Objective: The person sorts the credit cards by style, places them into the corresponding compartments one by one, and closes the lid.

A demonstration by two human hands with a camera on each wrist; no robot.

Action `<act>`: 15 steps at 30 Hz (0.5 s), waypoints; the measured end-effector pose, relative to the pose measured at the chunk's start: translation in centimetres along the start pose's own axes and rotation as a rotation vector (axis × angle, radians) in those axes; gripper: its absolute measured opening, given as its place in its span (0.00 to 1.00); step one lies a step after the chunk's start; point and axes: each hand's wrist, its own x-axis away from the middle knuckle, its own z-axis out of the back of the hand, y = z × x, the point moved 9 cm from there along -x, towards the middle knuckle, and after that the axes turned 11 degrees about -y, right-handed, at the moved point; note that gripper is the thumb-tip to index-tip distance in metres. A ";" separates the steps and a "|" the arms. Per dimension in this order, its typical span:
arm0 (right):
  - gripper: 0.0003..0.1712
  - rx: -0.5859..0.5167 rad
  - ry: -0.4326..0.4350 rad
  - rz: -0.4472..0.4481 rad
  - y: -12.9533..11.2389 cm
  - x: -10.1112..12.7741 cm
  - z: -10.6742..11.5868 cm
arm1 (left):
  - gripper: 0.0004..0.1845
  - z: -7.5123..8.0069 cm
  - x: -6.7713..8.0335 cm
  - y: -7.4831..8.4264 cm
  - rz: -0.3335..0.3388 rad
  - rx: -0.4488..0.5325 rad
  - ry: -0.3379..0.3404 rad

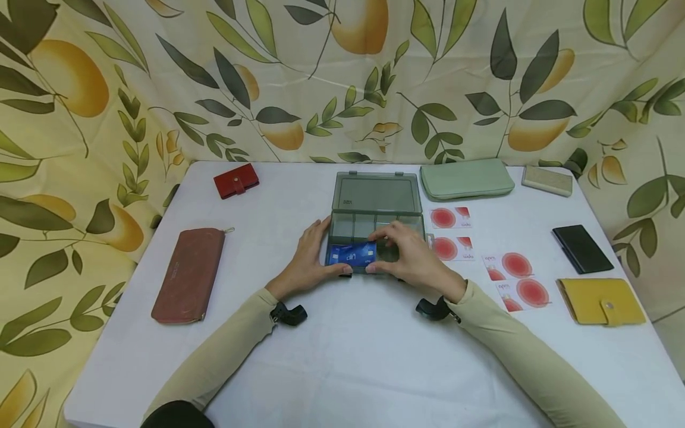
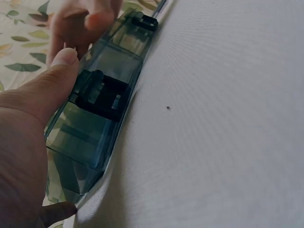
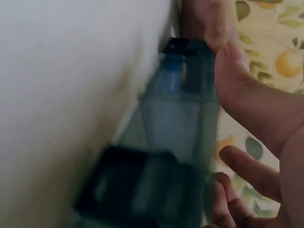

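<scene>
I'm looking at the compartment box [image 1: 374, 229] sitting open mid-counter [image 1: 342, 356], lid tipped back, a blue card [image 1: 353, 254] lying in its front section. My left hand [image 1: 307, 255] is gripping the box's left front corner, thumb along the front wall. My right hand [image 1: 409, 255] is grasping the right front edge, fingers arching over the card's right end.

A white table [image 1: 342, 356] is filling the lower centre of the frame. A leaf-and-fruit printed curtain [image 1: 160, 77] is hanging across the top and both sides.
</scene>
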 end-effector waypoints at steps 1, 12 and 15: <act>0.38 0.011 -0.012 0.007 -0.1 0.0 0.0 | 0.64 0.0 0.0 0.0 -0.001 -0.004 0.002; 0.30 0.130 0.052 -0.085 5.8 2.9 8.7 | 0.65 -0.1 0.1 0.2 0.005 -0.016 0.020; 0.29 0.147 0.021 -0.207 9.4 3.8 10.7 | 0.65 -0.1 0.1 0.3 0.000 -0.021 0.027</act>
